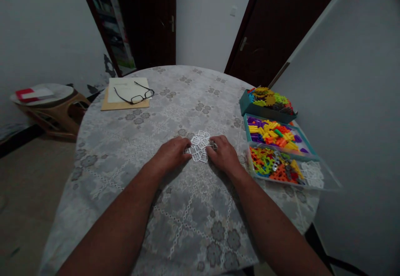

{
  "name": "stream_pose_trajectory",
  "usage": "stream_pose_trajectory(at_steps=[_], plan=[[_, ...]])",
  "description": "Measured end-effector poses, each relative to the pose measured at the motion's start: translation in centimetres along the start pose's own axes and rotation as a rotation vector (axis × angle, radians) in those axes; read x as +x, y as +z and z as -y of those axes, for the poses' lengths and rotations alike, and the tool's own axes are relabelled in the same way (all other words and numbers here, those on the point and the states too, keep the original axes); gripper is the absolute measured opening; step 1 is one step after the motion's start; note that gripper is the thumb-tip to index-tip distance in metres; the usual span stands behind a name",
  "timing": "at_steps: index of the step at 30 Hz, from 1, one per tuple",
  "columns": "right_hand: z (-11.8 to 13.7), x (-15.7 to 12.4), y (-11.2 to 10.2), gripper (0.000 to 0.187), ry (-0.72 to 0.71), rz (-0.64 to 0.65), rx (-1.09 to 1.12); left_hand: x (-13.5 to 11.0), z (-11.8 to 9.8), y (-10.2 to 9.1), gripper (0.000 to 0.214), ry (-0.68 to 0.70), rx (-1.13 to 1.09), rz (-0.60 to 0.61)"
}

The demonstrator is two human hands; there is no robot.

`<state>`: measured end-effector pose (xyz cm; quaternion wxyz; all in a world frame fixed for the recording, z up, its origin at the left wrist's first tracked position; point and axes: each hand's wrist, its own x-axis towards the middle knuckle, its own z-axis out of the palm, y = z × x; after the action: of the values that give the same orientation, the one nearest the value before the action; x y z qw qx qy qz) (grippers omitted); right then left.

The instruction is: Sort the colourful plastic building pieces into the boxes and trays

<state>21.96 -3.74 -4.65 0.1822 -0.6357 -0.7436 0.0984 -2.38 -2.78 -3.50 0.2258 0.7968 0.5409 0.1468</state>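
A small cluster of white plastic interlocking pieces (200,145) lies on the grey patterned tablecloth (175,209) at the middle of the round table. My left hand (171,152) rests palm down at its left side, fingers curled onto the white pieces. My right hand (223,153) lies at its right side, its fingers bent and pressed on the same cluster. Both sets of fingertips are partly hidden by the pieces.
Three trays stand at the table's right edge: a clear one (283,165) with mixed coloured and white pieces, a teal one (275,132) with coloured pieces, a dark teal box (267,101). Glasses (134,95) lie on papers (125,97) at the far left. A stool (51,107) stands left; doors behind.
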Motion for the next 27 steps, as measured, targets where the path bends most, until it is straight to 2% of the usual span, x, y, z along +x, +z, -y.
stream_pose_trajectory(at_steps=[10, 16, 19, 23, 25, 27], plan=[[0.2, -0.2, -0.2, 0.041, -0.025, -0.002, -0.026, 0.0, 0.5, -0.1, 0.015, 0.001, -0.038, -0.074], [2.8, -0.7, 0.1, 0.041, -0.033, -0.012, -0.108, -0.2, -0.1, -0.4, 0.018, -0.001, -0.077, -0.017], [3.7, -0.8, 0.5, 0.033, -0.023, 0.023, -0.136, -0.1, -0.2, -0.5, 0.015, -0.015, -0.110, -0.048], [3.3, -0.5, 1.0, 0.024, 0.008, -0.029, -0.057, 0.4, -0.5, -0.2, 0.010, -0.035, -0.315, -0.127], [2.7, -0.4, 1.0, 0.016, 0.011, -0.061, 0.029, 0.7, -0.8, -0.1, 0.013, -0.106, -0.497, -0.115], [2.2, -0.4, 0.9, 0.015, -0.003, -0.091, 0.166, 0.9, -1.2, 0.0, 0.019, -0.185, -0.628, -0.093]])
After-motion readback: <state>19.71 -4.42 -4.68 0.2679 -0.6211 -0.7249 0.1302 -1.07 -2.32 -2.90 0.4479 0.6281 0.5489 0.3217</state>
